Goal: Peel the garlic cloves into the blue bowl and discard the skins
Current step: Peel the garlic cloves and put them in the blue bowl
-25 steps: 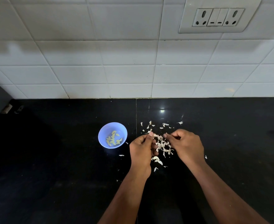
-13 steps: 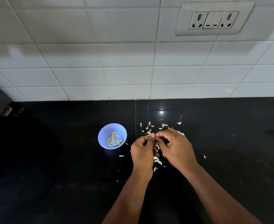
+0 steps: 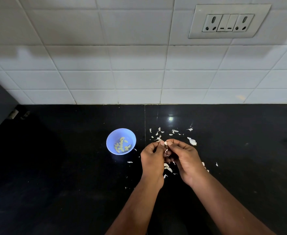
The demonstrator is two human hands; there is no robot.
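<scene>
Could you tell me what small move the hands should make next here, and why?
Probably pull the skin off the garlic clove, since both the left hand and the right hand pinch it between their fingertips, with the blue bowl of peeled cloves waiting to the left.

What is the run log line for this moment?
both hands pinch small garlic clove | peeled cloves in round blue plastic bowl | white skins scattered on black counter
</scene>
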